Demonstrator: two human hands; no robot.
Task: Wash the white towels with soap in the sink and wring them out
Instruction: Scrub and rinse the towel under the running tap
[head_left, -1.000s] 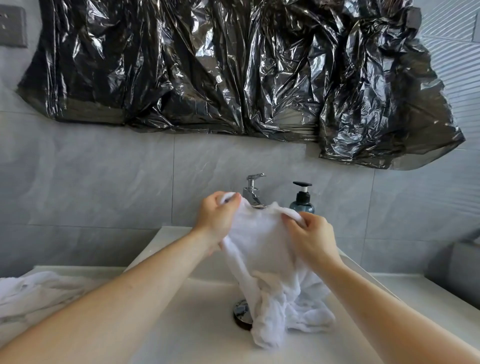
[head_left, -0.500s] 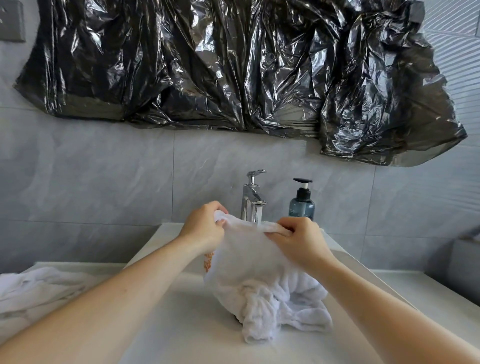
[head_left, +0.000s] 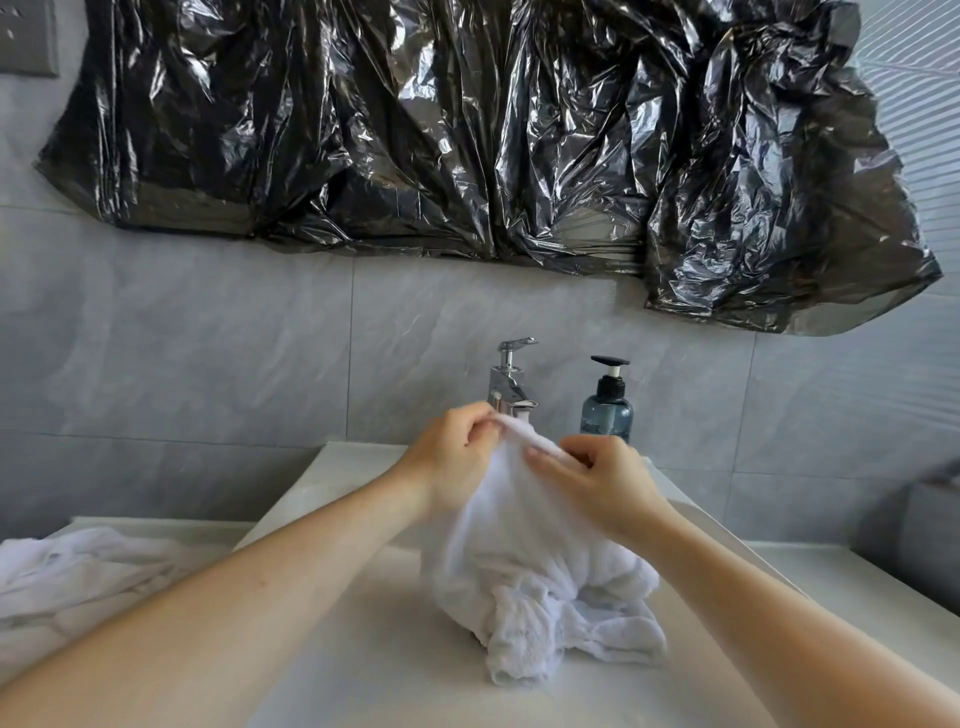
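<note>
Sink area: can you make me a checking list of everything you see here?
Surface: white sink, countertop around it.
Job's things: white towel bunched in the sink; soap bottle beside the tap; more towels on the left counter.
Clutter: nothing seen.
Grips: left hand and right hand pinch the towel's top edge.
Cables: nothing seen.
Surroundings: grey tiles, black plastic sheet on the wall.

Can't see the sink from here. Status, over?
Both hands, left hand and right hand, pinch the white towel over the sink. Tap shows no water. Nothing in the way.
</note>
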